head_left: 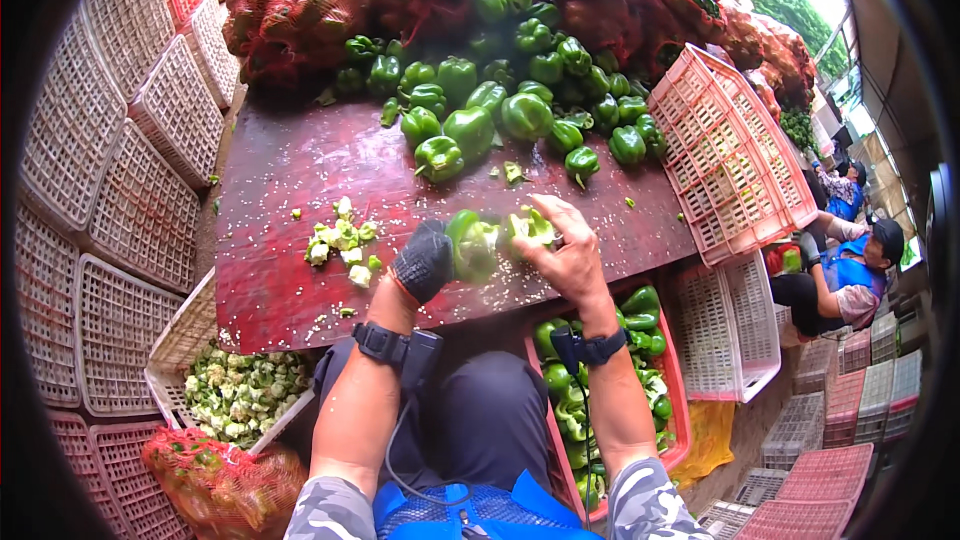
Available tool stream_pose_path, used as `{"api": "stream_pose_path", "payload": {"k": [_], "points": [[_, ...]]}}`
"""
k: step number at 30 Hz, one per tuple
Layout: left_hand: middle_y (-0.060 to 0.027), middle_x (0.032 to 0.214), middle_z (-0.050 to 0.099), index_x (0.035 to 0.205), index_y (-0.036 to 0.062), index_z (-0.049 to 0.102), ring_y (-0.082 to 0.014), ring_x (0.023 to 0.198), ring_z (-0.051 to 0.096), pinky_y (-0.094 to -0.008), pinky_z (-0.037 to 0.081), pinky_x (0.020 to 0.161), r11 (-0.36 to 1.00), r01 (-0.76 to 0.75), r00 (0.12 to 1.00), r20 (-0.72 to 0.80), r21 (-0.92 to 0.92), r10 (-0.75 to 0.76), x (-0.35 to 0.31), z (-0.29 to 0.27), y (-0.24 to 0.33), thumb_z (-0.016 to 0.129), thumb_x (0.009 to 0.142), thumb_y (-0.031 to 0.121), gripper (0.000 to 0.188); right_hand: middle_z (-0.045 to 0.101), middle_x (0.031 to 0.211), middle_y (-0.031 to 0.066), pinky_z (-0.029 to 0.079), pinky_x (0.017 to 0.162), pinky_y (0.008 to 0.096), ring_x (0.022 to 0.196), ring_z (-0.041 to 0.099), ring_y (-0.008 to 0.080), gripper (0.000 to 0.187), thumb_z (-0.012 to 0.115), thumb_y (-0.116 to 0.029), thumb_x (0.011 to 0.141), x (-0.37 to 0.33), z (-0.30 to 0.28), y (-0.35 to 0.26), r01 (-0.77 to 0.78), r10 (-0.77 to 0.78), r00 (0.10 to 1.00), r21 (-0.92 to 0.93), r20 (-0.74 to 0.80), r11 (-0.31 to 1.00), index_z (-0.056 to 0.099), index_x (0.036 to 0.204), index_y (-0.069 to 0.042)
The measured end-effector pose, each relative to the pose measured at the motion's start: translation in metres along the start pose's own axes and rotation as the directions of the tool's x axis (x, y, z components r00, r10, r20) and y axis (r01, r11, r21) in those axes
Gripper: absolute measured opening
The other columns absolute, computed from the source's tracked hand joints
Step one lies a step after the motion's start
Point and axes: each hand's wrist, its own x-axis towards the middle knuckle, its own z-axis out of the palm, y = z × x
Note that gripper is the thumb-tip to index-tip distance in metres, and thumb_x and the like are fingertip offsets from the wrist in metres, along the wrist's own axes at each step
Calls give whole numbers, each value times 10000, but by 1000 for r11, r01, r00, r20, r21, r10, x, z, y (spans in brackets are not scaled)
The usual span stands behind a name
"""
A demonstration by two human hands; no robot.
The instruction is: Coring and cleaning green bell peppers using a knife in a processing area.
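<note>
My left hand (pixel 422 260), in a dark glove, is closed on a green bell pepper (pixel 468 245) that is opened toward the right, its pale inside showing. Just beside it my bare right hand (pixel 568 248) pinches a pale green pepper core (pixel 533 227) between thumb and fingers, apart from the pepper. Both hands are above the near part of the dark red table (pixel 290 155), which is strewn with white seeds. Left of my gloved hand lies a small heap of cut cores (pixel 342 240). Whole green peppers (pixel 525 116) are piled beyond my hands.
Red mesh sacks (pixel 310 10) line the table's far side. A pink crate (pixel 725 150) tilts at its right edge. Below, a red crate (pixel 684 430) holds opened peppers; a white crate (pixel 160 365) holds cores. Stacked crates (pixel 140 200) stand left. Two people (pixel 850 270) sit at right.
</note>
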Motion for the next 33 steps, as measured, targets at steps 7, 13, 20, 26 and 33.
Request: {"api": "stream_pose_path", "payload": {"k": [7, 13, 20, 26, 33], "points": [[-124, 1077, 734, 1110, 93, 706, -311, 959, 703, -406, 547, 826, 988, 3, 990, 140, -153, 19, -13, 37, -32, 854, 714, 238, 447, 678, 1074, 155, 533, 877, 445, 1018, 647, 356, 572, 813, -287, 770, 1, 14, -43, 269, -248, 958, -148, 147, 952, 634, 1265, -64], [-123, 900, 702, 970, 65, 697, -312, 868, 660, -436, 506, 788, 999, -44, 999, -30, -19, 44, -12, 45, -32, 733, 772, 257, 278, 668, 997, 166, 530, 839, 454, 952, 647, 354, 435, 750, -253, 806, 3, 26, -47, 265, -239, 960, -203, 146, 943, 647, 1168, -35], [-118, 812, 694, 811, 116, 728, -314, 780, 665, -453, 499, 727, 934, 168, 986, -37, 315, -165, -5, 25, -3, 646, 785, 270, 177, 677, 972, 170, 524, 834, 452, 921, 649, 364, 368, 723, -192, 801, 11, 46, -28, 288, -280, 957, -145, 71, 947, 664, 1117, -13], [-132, 818, 699, 774, 114, 735, -318, 780, 677, -461, 499, 714, 950, 279, 958, -106, 142, -265, -1, 23, 6, 631, 808, 293, 210, 710, 964, 170, 533, 837, 427, 909, 675, 360, 322, 728, -156, 798, 10, 52, -26, 230, -230, 973, -40, 13, 972, 694, 1075, 5], [-137, 857, 716, 807, 116, 738, -324, 809, 691, -474, 501, 729, 914, 369, 928, -11, 168, -373, 2, 17, 13, 606, 856, 305, 236, 713, 902, 169, 546, 761, 390, 821, 695, 313, 283, 736, -113, 803, 5, 62, -33, 93, -91, 995, 64, -38, 994, 716, 1057, 12]]}}
